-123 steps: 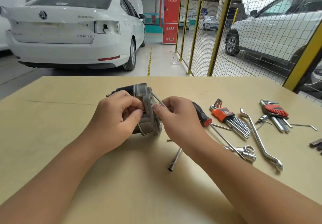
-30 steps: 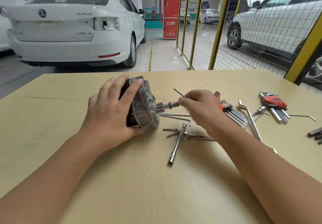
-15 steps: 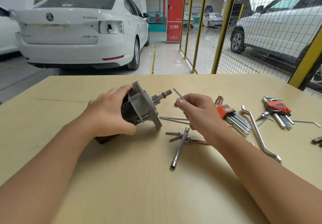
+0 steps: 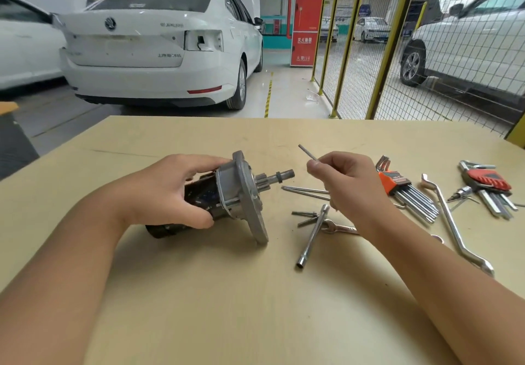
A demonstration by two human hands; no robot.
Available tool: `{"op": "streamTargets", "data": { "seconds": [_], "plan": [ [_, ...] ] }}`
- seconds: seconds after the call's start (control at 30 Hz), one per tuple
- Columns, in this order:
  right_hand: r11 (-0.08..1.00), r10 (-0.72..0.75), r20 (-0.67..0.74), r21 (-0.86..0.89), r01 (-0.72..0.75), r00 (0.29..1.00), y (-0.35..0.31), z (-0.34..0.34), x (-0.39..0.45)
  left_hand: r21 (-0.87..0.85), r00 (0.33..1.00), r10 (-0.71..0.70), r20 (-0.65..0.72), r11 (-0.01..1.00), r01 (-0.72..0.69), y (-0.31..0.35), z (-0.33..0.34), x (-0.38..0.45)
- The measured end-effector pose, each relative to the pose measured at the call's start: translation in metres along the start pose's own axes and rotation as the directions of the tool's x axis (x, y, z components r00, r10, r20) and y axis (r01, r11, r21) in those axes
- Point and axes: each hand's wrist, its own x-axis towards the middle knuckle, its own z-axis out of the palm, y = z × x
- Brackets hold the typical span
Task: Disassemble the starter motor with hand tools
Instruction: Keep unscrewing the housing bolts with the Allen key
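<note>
The starter motor (image 4: 241, 194) lies on its side on the tan table (image 4: 227, 293), its dark body to the left, grey flange in the middle and pinion shaft pointing right. My left hand (image 4: 167, 191) grips the dark body from above. My right hand (image 4: 343, 180) hovers to the right of the shaft and pinches a thin hex key (image 4: 308, 153), whose free end sticks up and to the left. The key does not touch the motor.
On the table right of the motor lie two long thin bolts (image 4: 305, 190), a tubular socket wrench (image 4: 312, 236), a small spanner (image 4: 338, 227), an orange hex key set (image 4: 406, 191), a red hex key set (image 4: 488, 185) and an offset ring spanner (image 4: 451, 222). Parked cars and a mesh fence stand beyond.
The hex key has come away from the motor's end and my right hand has drawn back to the right. My left hand has tipped the motor onto its side, shaft pointing right.
</note>
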Motion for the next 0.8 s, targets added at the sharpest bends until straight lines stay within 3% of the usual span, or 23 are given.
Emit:
{"op": "streamTargets", "data": {
  "seconds": [0.13,0.3,0.37,0.47,0.57,0.7,0.8],
  "plan": [
    [0.998,-0.053,-0.054,0.028,0.054,0.997,-0.006,0.001,-0.001,-0.039,0.999,0.024,0.028,0.999,-0.023,0.003,0.000,-0.002],
    [0.975,-0.213,-0.035,0.061,0.215,0.976,-0.015,0.000,-0.008,-0.030,0.992,0.029,-0.121,0.999,-0.033,0.010,0.010,0.005],
    [0.955,-0.264,-0.011,0.140,0.263,0.965,-0.018,0.001,-0.011,-0.084,0.993,0.023,-0.114,0.996,-0.033,0.010,0.010,0.005],
    [0.912,-0.356,0.041,0.233,0.337,0.934,-0.024,0.000,-0.017,-0.137,0.995,0.039,-0.097,0.989,-0.052,0.007,0.009,0.004],
    [0.891,-0.428,0.106,0.216,0.400,0.897,-0.028,0.000,-0.024,-0.143,0.991,0.060,-0.122,0.987,-0.078,0.006,0.009,0.005],
    [0.891,-0.441,0.215,0.225,0.395,0.871,-0.030,0.001,-0.029,-0.138,0.987,0.074,-0.144,0.986,-0.094,0.003,0.010,0.007],
    [0.901,-0.432,0.327,0.120,0.417,0.840,-0.029,0.005,-0.030,-0.111,0.984,0.097,-0.150,0.987,-0.115,0.002,0.011,0.007]
  ]
}}
